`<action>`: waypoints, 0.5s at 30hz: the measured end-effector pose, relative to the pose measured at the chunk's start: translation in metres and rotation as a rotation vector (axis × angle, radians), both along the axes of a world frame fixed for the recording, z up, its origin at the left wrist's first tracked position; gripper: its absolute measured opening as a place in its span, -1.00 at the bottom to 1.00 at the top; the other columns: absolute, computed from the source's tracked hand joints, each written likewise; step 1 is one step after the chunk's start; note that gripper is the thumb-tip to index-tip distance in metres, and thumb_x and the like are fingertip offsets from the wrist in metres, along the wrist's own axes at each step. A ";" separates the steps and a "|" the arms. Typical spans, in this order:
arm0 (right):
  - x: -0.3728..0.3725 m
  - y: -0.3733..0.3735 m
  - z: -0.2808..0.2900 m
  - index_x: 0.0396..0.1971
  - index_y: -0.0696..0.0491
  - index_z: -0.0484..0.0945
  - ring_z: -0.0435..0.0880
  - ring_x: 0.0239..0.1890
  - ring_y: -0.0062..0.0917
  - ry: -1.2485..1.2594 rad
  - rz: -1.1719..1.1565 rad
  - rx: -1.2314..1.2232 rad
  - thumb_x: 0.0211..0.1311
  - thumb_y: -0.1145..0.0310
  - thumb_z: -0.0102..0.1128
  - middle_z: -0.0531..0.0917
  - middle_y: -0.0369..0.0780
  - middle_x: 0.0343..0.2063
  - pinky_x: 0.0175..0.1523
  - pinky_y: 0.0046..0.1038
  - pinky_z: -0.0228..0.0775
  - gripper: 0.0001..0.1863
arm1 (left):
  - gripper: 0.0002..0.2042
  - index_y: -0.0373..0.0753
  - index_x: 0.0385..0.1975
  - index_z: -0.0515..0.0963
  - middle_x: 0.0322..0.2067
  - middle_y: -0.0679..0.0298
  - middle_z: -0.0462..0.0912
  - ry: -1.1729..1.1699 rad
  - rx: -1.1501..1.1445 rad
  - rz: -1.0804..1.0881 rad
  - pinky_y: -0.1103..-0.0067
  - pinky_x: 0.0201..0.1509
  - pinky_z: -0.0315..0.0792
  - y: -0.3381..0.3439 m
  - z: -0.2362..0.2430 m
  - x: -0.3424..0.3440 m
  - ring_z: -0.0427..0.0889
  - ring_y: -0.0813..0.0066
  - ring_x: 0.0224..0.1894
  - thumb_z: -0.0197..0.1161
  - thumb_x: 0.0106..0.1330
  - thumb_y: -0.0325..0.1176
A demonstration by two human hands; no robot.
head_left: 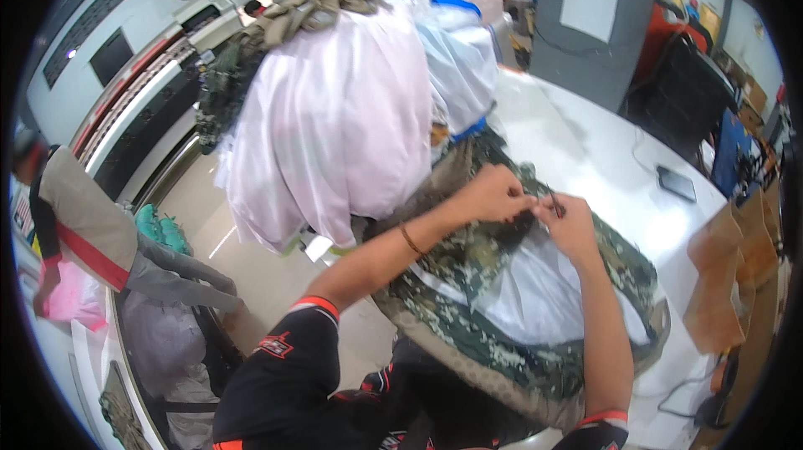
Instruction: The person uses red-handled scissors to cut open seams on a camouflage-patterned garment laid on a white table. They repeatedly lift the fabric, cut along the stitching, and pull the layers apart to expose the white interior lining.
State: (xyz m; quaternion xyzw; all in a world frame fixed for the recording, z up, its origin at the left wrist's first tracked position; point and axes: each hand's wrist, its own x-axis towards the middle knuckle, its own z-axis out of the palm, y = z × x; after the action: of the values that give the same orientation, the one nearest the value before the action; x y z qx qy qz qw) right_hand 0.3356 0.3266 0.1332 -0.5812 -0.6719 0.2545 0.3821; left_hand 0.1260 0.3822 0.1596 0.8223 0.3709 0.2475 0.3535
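Observation:
My two hands meet over a camouflage-patterned garment (468, 283) spread on the white table, its white lining (535, 299) partly showing. My left hand (495, 194) is closed in a pinch, its fingertips almost touching those of the right; whatever lies between them is too small to make out. In my closed right hand (570, 228) is a small dark tool (556, 206), thin and mostly covered by the fingers. Both hands are just above the garment's far part.
A tall pile of pale pink cloth (335, 124) and white bags (456, 57) rises beyond my left arm. On the white table (552, 115) lies a phone (676, 184). Brown cardboard (719, 274) stands at the right. Another person (84, 216) is at far left, near a long machine (150, 107).

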 end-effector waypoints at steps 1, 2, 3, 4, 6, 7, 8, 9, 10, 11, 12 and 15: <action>-0.001 -0.003 0.003 -0.38 0.15 0.72 0.51 -0.56 -0.44 0.036 -0.016 -0.038 0.14 0.30 0.50 0.66 -0.14 -0.57 -0.36 -0.36 0.36 -0.78 | -0.59 -0.46 -0.43 0.73 -0.58 0.14 0.76 -0.044 -0.074 0.030 0.60 -0.43 0.60 0.002 -0.003 0.002 0.75 0.51 -0.56 0.37 0.40 -0.12; -0.007 -0.006 0.008 -0.37 0.15 0.72 0.50 -0.57 -0.45 0.029 -0.014 -0.041 0.15 0.31 0.49 0.66 -0.13 -0.57 -0.37 -0.37 0.36 -0.79 | -0.59 -0.44 -0.44 0.73 -0.58 0.17 0.75 -0.108 -0.181 0.080 0.62 -0.42 0.61 0.000 -0.007 0.004 0.75 0.53 -0.56 0.37 0.40 -0.11; -0.014 -0.007 0.012 -0.36 0.15 0.72 0.50 -0.58 -0.45 0.022 -0.014 -0.044 0.17 0.33 0.47 0.66 -0.13 -0.58 -0.37 -0.37 0.35 -0.80 | -0.59 -0.43 -0.44 0.73 -0.57 0.18 0.75 -0.138 -0.211 0.102 0.62 -0.41 0.62 -0.002 -0.011 0.000 0.75 0.53 -0.55 0.38 0.40 -0.11; -0.016 -0.010 0.015 -0.35 0.16 0.71 0.50 -0.59 -0.45 0.009 -0.028 -0.053 0.19 0.34 0.46 0.66 -0.12 -0.58 -0.38 -0.38 0.35 -0.81 | -0.59 -0.42 -0.45 0.73 -0.57 0.19 0.75 -0.173 -0.247 0.110 0.62 -0.40 0.62 -0.007 -0.012 0.000 0.75 0.53 -0.55 0.38 0.40 -0.11; -0.016 -0.006 0.006 -0.34 0.17 0.70 0.49 -0.60 -0.42 0.015 0.002 0.056 0.22 0.35 0.43 0.65 -0.10 -0.59 -0.38 -0.37 0.35 -0.82 | -0.65 -0.39 -0.41 0.74 -0.50 0.22 0.76 -0.184 -0.336 0.109 0.62 -0.37 0.63 -0.006 -0.008 0.001 0.75 0.55 -0.49 0.39 0.40 -0.15; -0.021 -0.005 0.001 -0.33 0.18 0.69 0.49 -0.61 -0.41 0.023 0.031 0.099 0.24 0.36 0.41 0.64 -0.09 -0.59 -0.38 -0.37 0.36 -0.82 | -0.67 -0.38 -0.39 0.74 -0.48 0.22 0.76 -0.243 -0.392 0.093 0.63 -0.35 0.63 -0.004 -0.015 -0.002 0.75 0.56 -0.47 0.39 0.40 -0.17; -0.024 -0.005 0.004 -0.29 0.20 0.68 0.51 -0.59 -0.36 -0.042 0.040 0.114 0.26 0.37 0.39 0.64 -0.07 -0.57 -0.36 -0.35 0.38 -0.81 | -0.69 -0.38 -0.37 0.73 -0.46 0.23 0.76 -0.296 -0.448 0.076 0.64 -0.34 0.63 0.000 -0.023 -0.004 0.75 0.57 -0.45 0.40 0.40 -0.19; -0.027 -0.005 0.003 -0.27 0.20 0.67 0.53 -0.57 -0.33 -0.020 0.060 0.118 0.26 0.38 0.39 0.64 -0.06 -0.55 -0.35 -0.34 0.39 -0.81 | -0.71 -0.37 -0.35 0.73 -0.44 0.23 0.76 -0.350 -0.503 0.059 0.65 -0.33 0.63 0.005 -0.032 -0.007 0.75 0.58 -0.42 0.40 0.40 -0.21; -0.026 -0.007 0.002 -0.26 0.19 0.67 0.55 -0.55 -0.30 -0.001 0.065 0.123 0.27 0.38 0.38 0.65 -0.04 -0.53 -0.34 -0.32 0.40 -0.81 | -0.73 -0.37 -0.34 0.73 -0.43 0.24 0.76 -0.345 -0.526 0.032 0.66 -0.31 0.62 0.006 -0.031 -0.006 0.74 0.59 -0.40 0.40 0.40 -0.23; -0.026 -0.008 0.001 -0.25 0.19 0.66 0.57 -0.53 -0.27 0.018 0.071 0.129 0.27 0.38 0.38 0.65 -0.03 -0.51 -0.32 -0.31 0.41 -0.81 | -0.75 -0.37 -0.33 0.72 -0.42 0.25 0.75 -0.340 -0.549 0.006 0.67 -0.30 0.62 0.007 -0.031 -0.006 0.73 0.60 -0.38 0.39 0.41 -0.26; -0.025 -0.008 0.001 -0.25 0.20 0.65 0.58 -0.50 -0.23 0.018 0.089 0.131 0.28 0.39 0.37 0.65 -0.02 -0.49 -0.31 -0.29 0.41 -0.82 | -0.77 -0.37 -0.32 0.72 -0.41 0.26 0.74 -0.334 -0.572 -0.020 0.68 -0.28 0.62 0.008 -0.030 -0.007 0.73 0.61 -0.36 0.39 0.41 -0.28; -0.027 -0.010 0.002 -0.28 0.21 0.61 0.62 -0.42 -0.13 0.002 0.124 0.123 0.31 0.41 0.33 0.65 0.01 -0.44 -0.26 -0.25 0.43 -0.84 | -0.80 -0.37 -0.30 0.71 -0.44 0.31 0.72 -0.319 -0.528 -0.085 0.68 -0.26 0.60 0.010 -0.034 -0.011 0.70 0.63 -0.38 0.36 0.43 -0.32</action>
State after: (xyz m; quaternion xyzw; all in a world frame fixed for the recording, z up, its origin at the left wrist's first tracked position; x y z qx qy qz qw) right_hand 0.3089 0.3161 0.1356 -0.5137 -0.7206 0.2366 0.4011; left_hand 0.1147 0.3918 0.1260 0.6676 0.3276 0.2534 0.6187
